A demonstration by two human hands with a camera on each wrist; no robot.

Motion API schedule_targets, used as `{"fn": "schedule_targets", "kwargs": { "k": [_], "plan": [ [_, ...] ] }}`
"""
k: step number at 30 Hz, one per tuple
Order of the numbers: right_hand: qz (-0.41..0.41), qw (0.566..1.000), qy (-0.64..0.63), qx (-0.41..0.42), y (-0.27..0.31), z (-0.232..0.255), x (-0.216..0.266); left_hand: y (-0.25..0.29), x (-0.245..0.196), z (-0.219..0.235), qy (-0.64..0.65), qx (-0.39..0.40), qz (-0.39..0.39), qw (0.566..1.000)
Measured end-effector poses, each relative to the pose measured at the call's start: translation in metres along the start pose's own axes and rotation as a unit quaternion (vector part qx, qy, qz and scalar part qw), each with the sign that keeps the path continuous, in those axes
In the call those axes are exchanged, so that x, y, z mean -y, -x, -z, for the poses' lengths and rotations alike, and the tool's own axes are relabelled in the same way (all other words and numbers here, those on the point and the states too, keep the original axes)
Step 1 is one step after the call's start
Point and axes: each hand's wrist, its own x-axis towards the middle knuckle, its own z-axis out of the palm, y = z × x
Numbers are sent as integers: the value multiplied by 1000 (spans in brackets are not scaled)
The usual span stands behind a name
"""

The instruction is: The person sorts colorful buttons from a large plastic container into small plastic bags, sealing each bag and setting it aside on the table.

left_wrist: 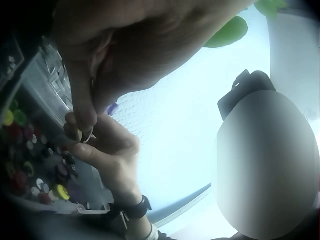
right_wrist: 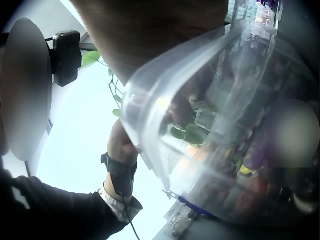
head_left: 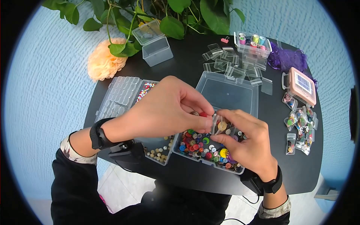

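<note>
A small clear plastic bag (head_left: 216, 124) with a cream button (head_left: 222, 126) in it is pinched between the thumb and fingers of my right hand (head_left: 250, 137). My left hand (head_left: 165, 107) meets it at the bag's mouth, thumb and fingertips together. A red button (head_left: 203, 114) and another button show inside the left hand's curled fingers. In the left wrist view, the left fingertips touch the bag's edge (left_wrist: 88, 136) beside the right hand (left_wrist: 112, 150). Below both hands lies an open clear box (head_left: 204, 162) of loose mixed buttons (head_left: 195, 144).
Left is an open compartment case (head_left: 122, 93) with beads. Behind lie several clear bags (head_left: 228, 62), a box of thread spools (head_left: 253, 45) and an open clear box (head_left: 157, 51). Filled bags (head_left: 302, 123) and a pink case (head_left: 302, 86) sit right. A plant (head_left: 180, 17) overhangs the table.
</note>
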Motion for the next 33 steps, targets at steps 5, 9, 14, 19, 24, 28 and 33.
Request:
{"fn": "schedule_targets", "kwargs": {
  "k": [5,9,14,19,24,28,33],
  "plan": [
    [-13,1000,-2,6,2,1,-1,-2,-6,-4,-28,3,3,1000],
    [-17,1000,-9,4,2,-1,-1,0,-8,-1,16,11,16,1000],
    [-19,999,-25,2,2,0,0,3,-4,3,6,-11,-33,999],
    [-12,1000,-13,-21,0,3,0,10,12,-4,-275,155,-50,947],
    [-36,999,-38,-13,-1,4,-1,-2,57,-26,-388,119,-279,870],
    [-53,998,-45,5,-1,7,0,-16,59,-32,-395,127,-278,866],
    [-67,996,-55,29,2,5,-3,-18,57,-22,-340,202,-248,884]
  ]
}}
